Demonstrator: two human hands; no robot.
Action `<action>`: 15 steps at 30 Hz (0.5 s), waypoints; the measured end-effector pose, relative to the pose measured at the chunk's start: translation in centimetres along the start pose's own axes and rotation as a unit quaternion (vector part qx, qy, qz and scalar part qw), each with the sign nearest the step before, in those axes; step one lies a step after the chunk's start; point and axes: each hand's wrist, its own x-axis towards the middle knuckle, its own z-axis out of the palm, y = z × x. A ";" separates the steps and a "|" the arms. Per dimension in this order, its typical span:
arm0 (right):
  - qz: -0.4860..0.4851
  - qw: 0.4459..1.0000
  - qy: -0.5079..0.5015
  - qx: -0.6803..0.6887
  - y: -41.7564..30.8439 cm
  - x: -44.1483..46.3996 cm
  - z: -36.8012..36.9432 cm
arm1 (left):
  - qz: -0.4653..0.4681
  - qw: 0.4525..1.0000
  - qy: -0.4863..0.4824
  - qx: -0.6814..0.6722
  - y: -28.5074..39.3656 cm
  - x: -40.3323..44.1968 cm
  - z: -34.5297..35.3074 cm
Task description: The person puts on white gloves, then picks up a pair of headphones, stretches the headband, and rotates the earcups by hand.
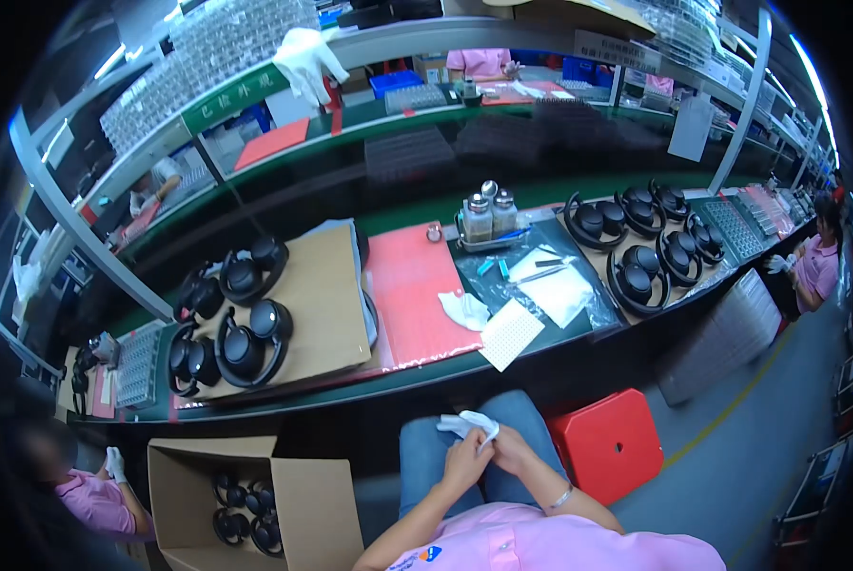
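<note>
Both my hands are together over my lap, closed on a white glove (pixel 468 424). My left hand (pixel 465 461) grips its lower edge from the left. Against it, my right hand (pixel 510 449) has its fingers bunched at the glove's right end. The glove's loose part spreads up and left over my jeans; the exact fingertip positions are partly hidden. On the bench ahead, another white cloth-like piece (pixel 464 310) lies on the red mat (pixel 412 285), beside a white dotted sheet (pixel 512 334).
Black headphones rest on cardboard at left (pixel 244 350) and right (pixel 638 276). Dispenser bottles (pixel 478 217) stand behind. An open carton (pixel 317 504) with headphones is at lower left, a red stool (pixel 613 445) at right. Co-workers sit at left (pixel 98 500) and right (pixel 816 266).
</note>
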 end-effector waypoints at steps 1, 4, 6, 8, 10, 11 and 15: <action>0.013 1.000 -0.006 0.014 1.1 0.1 -0.9 | -0.017 1.000 -0.008 0.022 -1.0 0.0 0.2; -0.037 0.999 -0.003 0.029 3.1 1.9 -3.0 | -0.046 0.994 0.076 -0.056 -3.3 0.1 1.3; -0.070 0.996 0.035 -0.051 4.6 3.2 -3.5 | -0.054 0.988 0.106 -0.095 -3.5 0.1 1.5; -0.114 0.961 0.128 -0.217 4.9 3.4 -3.8 | -0.007 0.996 0.076 -0.049 -2.6 -0.7 1.9; -0.107 0.973 0.131 -0.160 4.0 3.3 -3.1 | 0.032 0.998 0.055 -0.024 -1.8 -0.6 1.5; -0.089 0.982 0.128 -0.106 3.5 2.6 -2.1 | 0.029 0.999 0.038 -0.004 -1.5 -0.6 0.9; -0.020 0.993 0.116 -0.016 2.6 1.3 -1.3 | 0.033 0.999 -0.020 0.020 -1.4 -1.0 1.3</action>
